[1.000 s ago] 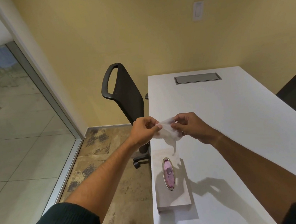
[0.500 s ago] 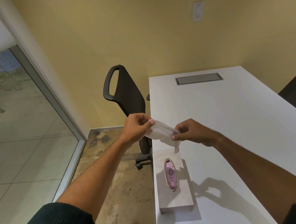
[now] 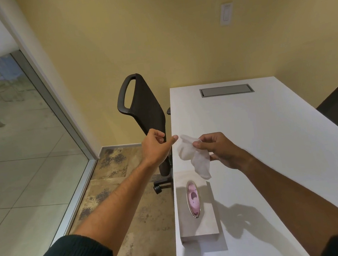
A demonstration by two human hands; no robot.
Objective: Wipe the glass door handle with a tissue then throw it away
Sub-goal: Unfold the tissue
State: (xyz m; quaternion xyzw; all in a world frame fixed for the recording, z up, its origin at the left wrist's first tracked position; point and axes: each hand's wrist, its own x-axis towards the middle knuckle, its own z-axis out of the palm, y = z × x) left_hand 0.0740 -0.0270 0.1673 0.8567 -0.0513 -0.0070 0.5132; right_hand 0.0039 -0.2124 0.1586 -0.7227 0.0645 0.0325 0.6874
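Yellow wall (image 3: 154, 35), white table (image 3: 269, 138), black chair (image 3: 147, 109), glass panel (image 3: 19, 143) left.

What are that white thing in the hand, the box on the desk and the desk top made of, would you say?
The tissue in the right hand looks like thin soft paper: it crumples and droops limply. The tissue box seems pale stone or wood-look laminate, matte and faintly grained, with a shiny metal ring around its slot. The desk looks like smooth white laminate with a slight sheen.
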